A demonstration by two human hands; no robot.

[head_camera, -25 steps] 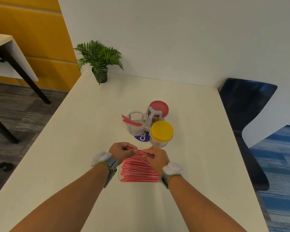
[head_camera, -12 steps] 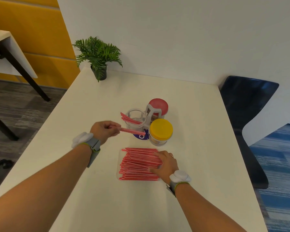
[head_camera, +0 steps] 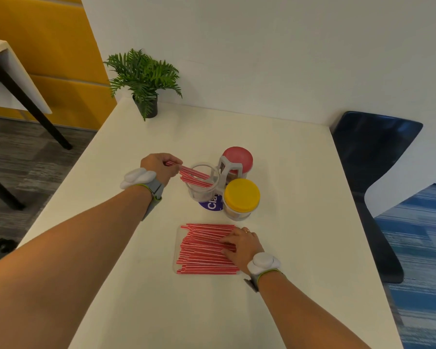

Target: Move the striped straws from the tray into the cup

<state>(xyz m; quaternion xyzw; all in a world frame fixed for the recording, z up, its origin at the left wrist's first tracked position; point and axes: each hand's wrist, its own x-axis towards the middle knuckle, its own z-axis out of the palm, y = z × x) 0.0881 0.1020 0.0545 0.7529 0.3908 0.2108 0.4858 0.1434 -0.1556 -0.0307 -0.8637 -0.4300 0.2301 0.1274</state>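
A heap of red-and-white striped straws [head_camera: 204, 250] lies on a clear tray [head_camera: 176, 248] near the middle of the white table. Beyond it stands a clear cup [head_camera: 201, 191] with a few straws leaning inside. My left hand [head_camera: 159, 167] is just left of the cup and pinches the outer end of a striped straw [head_camera: 186, 170], whose other end points down into the cup. My right hand [head_camera: 239, 244] rests on the right side of the heap, fingertips touching the straws.
Beside the cup a white holder [head_camera: 228, 170] carries a red-lidded jar [head_camera: 238, 158] and a yellow-lidded jar [head_camera: 241, 197], over a purple sticker [head_camera: 210, 205]. A potted plant [head_camera: 144, 79] stands at the far left corner. A dark blue chair [head_camera: 370, 157] is to the right.
My left hand has carried a straw from the tray up and away to the cup, its tip now inside. My right hand has settled onto the right side of the heap.
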